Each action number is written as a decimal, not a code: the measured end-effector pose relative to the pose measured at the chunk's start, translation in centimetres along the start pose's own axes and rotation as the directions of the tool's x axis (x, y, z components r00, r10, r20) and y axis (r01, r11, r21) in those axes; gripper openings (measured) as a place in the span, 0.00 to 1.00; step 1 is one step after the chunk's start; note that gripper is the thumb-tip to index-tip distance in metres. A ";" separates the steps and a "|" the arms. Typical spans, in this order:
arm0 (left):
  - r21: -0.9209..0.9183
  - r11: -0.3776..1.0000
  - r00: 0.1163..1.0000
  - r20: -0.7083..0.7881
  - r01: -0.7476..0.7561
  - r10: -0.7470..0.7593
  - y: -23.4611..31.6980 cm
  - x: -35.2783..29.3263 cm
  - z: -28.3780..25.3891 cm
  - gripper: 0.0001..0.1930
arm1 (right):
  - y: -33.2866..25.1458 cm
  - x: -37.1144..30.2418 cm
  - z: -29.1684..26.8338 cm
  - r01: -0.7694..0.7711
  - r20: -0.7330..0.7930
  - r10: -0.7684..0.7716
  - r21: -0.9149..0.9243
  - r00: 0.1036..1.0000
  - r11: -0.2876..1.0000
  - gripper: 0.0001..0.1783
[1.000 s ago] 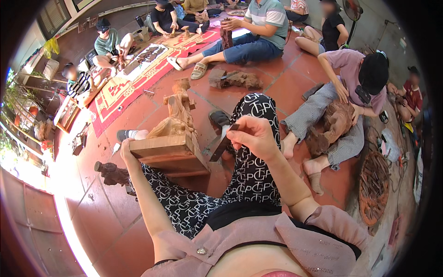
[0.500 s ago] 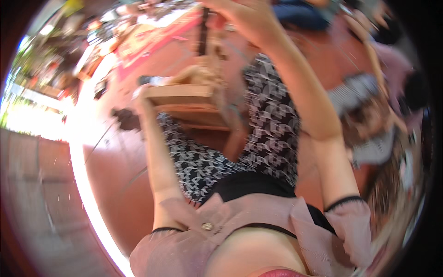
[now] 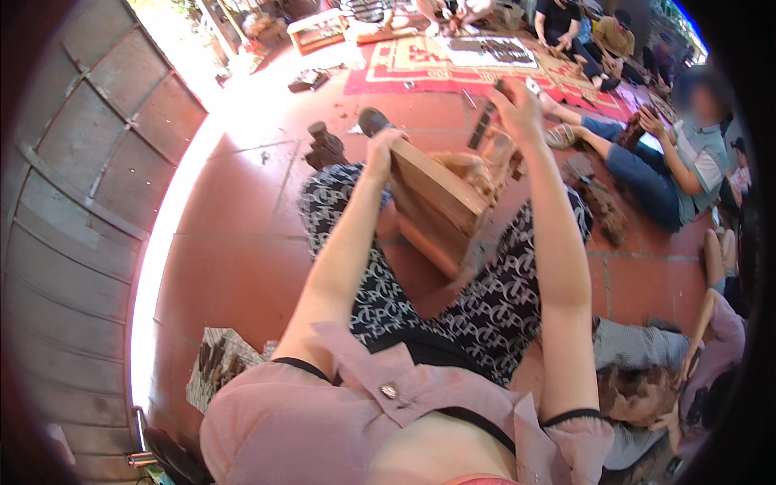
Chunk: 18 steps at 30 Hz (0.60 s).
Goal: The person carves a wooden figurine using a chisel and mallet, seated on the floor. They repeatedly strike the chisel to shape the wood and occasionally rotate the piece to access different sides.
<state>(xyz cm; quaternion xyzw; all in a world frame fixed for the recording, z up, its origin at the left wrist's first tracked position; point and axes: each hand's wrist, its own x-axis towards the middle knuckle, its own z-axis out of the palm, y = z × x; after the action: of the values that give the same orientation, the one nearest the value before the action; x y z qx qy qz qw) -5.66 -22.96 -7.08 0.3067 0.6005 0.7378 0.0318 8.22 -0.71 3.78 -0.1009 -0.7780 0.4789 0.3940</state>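
I am gripping wooden carving (image 3: 440, 198) with left hand (image 3: 378, 152), right hand (image 3: 516, 113) closing around dark chisel (image 3: 482, 125). Figure looking rough, much carving remaining, I am judging.

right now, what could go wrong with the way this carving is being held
The wooden carving is tilted on the lap, steadied only by the left hand at its base corner, so it might slip or twist. The right hand holds a dark chisel above the carved top; a slip could drive it toward the left hand or the patterned trousers.
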 end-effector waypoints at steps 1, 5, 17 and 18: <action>-0.064 0.998 1.000 0.025 0.019 -0.017 0.2 -0.2 0.6 0.13 | 1.1 0.6 0.1 0.073 0.032 -0.071 -0.081 0.997 0.994 0.13; -0.026 0.986 0.980 0.123 0.163 -0.159 1.3 -0.7 0.1 0.14 | 2.0 0.7 2.1 0.220 0.065 -0.211 -0.218 0.975 0.951 0.12; 0.052 0.945 0.915 0.237 0.323 -0.326 1.0 0.3 -0.9 0.17 | 4.6 -0.2 2.5 -0.160 0.369 0.231 -0.212 0.900 0.964 0.16; 0.081 0.937 0.907 0.236 0.339 -0.348 0.9 0.5 -1.2 0.18 | 4.2 -0.6 2.6 -0.172 0.371 0.243 -0.214 0.896 0.962 0.16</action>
<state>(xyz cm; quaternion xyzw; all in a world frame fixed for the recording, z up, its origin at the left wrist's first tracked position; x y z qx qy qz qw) -6.39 -24.07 -6.14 0.2860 0.6502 0.6653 0.2297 5.83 -0.55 -0.60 -0.1196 -0.8650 0.4583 0.1654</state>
